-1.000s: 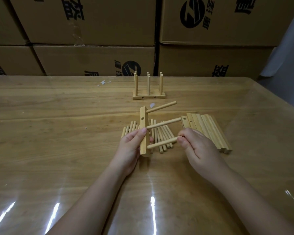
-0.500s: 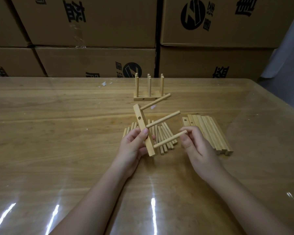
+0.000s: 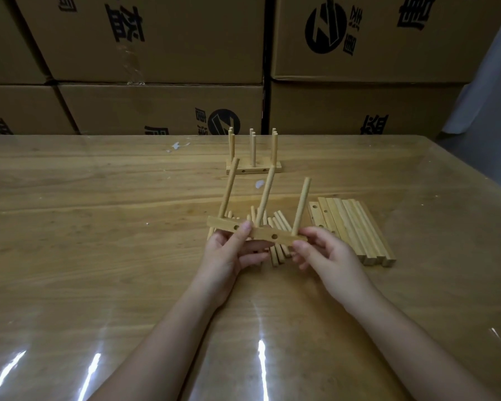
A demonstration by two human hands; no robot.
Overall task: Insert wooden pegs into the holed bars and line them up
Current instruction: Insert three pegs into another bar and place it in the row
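Pinching the holed bar, left hand holds left of centre, right hand its right end, above the loose pegs. Light, rigid wood, so grasp the bar, not its three upright pegs.

Left hand, right hand pinch bar, three pegs up, over loose pegs.

The left hand and right hand are bare; the forearms are bare as well.
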